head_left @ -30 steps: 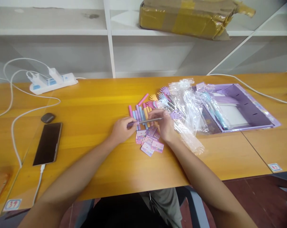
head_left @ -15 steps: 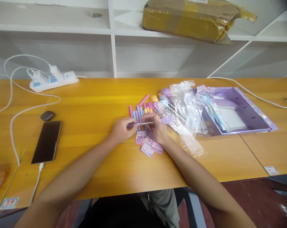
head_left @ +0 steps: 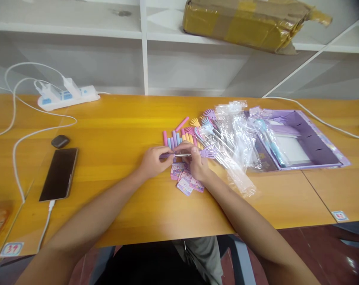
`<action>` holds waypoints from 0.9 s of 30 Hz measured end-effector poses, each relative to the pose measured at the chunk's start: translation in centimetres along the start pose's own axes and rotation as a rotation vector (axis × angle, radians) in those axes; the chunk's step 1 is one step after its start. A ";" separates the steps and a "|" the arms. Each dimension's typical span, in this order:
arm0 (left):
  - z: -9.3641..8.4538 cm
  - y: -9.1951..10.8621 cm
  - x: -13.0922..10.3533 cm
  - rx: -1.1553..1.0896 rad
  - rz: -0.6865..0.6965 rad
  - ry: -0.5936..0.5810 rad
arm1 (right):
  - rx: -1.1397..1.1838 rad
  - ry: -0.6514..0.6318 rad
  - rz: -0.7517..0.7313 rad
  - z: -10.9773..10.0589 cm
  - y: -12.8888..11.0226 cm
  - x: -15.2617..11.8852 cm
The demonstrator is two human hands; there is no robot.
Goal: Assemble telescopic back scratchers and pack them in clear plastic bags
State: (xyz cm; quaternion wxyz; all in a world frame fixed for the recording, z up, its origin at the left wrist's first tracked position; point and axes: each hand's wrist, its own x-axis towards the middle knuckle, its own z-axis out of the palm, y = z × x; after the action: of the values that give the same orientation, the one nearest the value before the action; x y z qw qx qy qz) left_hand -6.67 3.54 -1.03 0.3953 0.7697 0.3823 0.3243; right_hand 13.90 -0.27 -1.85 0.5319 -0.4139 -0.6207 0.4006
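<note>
My left hand (head_left: 155,161) is closed on the purple handle end of a thin metal rod (head_left: 183,155). Closed around the rod's other part is my right hand (head_left: 198,163), with a purple hand-shaped head (head_left: 208,152) sticking out to its right. Handle and rod lie in one line, level above the table. Just behind my hands are several coloured tubes (head_left: 173,136) in pink, blue, purple and orange. Small printed cards (head_left: 185,185) lie in front of them. Right of the tubes, more rods with hand-shaped heads (head_left: 195,122) are heaped beside clear plastic bags (head_left: 237,134).
A purple box (head_left: 330,152) holding bagged items is at the right. On the left are a phone (head_left: 59,174), a black case (head_left: 60,141) and a white power strip (head_left: 69,99) with cables. A taped carton (head_left: 241,23) rests on the shelf.
The view has shifted slightly. My right hand has moved a little along the rod toward the hand-shaped head, and more metal shows between my hands.
</note>
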 end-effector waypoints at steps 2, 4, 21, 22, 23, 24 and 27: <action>0.0 0.1 0.0 0.010 0.003 0.002 | -0.016 -0.002 -0.014 0.1 0.0 -0.1; 0.0 0.0 -0.1 0.035 0.013 0.008 | -0.023 -0.010 -0.025 0.2 0.0 -0.2; -0.4 -0.2 -0.3 0.019 -0.007 -0.002 | -0.392 0.085 -0.139 -6.6 -0.7 2.1; -0.5 -0.1 -0.3 0.064 -0.003 0.002 | -0.525 0.093 -0.169 -7.1 -1.2 2.2; -0.7 0.1 -0.4 0.115 -0.003 0.000 | -0.670 0.078 -0.212 -7.5 -1.8 2.2; -1.0 0.5 -0.5 0.170 -0.008 -0.012 | -0.822 0.045 -0.268 -7.7 -2.4 2.2; -2.5 2.4 -1.2 0.340 -0.033 -0.092 | -1.227 -0.102 -0.473 -7.7 -4.0 1.3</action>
State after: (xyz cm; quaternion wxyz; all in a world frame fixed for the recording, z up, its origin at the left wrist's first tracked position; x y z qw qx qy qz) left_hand -8.49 2.49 1.99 0.2819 0.8332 0.4254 0.2128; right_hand 21.03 0.04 3.20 0.2430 -0.4751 -0.8350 -0.1343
